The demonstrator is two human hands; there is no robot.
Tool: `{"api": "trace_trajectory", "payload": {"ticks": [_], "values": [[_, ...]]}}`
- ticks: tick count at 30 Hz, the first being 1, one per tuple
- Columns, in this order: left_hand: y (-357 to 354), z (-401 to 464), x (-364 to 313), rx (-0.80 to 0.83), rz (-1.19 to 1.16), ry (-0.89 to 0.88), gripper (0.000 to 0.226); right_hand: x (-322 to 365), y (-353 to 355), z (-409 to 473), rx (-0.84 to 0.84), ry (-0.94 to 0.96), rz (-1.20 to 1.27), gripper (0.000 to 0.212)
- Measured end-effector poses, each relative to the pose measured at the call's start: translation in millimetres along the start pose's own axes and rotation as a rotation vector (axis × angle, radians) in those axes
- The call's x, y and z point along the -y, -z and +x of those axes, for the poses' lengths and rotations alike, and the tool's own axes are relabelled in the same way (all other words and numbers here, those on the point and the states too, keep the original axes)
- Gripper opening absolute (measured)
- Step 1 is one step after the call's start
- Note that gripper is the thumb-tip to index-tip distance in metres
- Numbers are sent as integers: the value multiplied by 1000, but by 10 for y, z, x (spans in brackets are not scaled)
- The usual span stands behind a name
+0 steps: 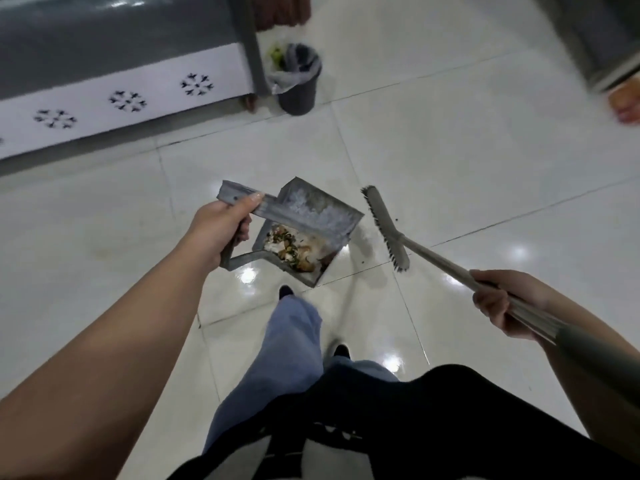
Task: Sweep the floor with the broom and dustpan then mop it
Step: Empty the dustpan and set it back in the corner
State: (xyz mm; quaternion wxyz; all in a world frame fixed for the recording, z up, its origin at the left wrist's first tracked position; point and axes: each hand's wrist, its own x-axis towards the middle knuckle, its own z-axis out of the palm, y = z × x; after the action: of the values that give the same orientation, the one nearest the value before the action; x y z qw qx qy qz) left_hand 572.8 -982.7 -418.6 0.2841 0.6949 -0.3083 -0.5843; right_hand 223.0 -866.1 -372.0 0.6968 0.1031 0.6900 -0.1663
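Head view: left hand (221, 230) grips the loaded grey metal dustpan (304, 233), right hand (502, 303) holds the grey long-handled broom (388, 230) — sweeping looks done; emptying into the dark lined bin (298, 84) seems next.

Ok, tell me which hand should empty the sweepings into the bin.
Left. The left hand already grips the dustpan holding the debris, nearer the bin; the right hand holds only the broom.

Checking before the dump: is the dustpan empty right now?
No, the dustpan in the left hand holds a pile of swept scraps and bits.
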Motion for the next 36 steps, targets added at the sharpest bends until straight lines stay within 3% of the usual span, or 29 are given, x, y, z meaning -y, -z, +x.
{"api": "trace_trajectory", "payload": {"ticks": [5,13,19,28,36], "values": [[-314,455,-481,176,121,47,38,187,-36,-17,-70,6,143,35],[-744,1073,-1237,386,54,53,32,724,-4,-56,-103,48,259,29],[-1243,1604,-1866,295,50,41,40,1710,160,180,-48,18,220,34],[-1684,2298,-2734,154,-30,114,37,3750,222,314,4,-28,-69,42],[-1952,3102,-3514,-18,-99,135,48,5388,-117,423,76,52,-190,20]]}}
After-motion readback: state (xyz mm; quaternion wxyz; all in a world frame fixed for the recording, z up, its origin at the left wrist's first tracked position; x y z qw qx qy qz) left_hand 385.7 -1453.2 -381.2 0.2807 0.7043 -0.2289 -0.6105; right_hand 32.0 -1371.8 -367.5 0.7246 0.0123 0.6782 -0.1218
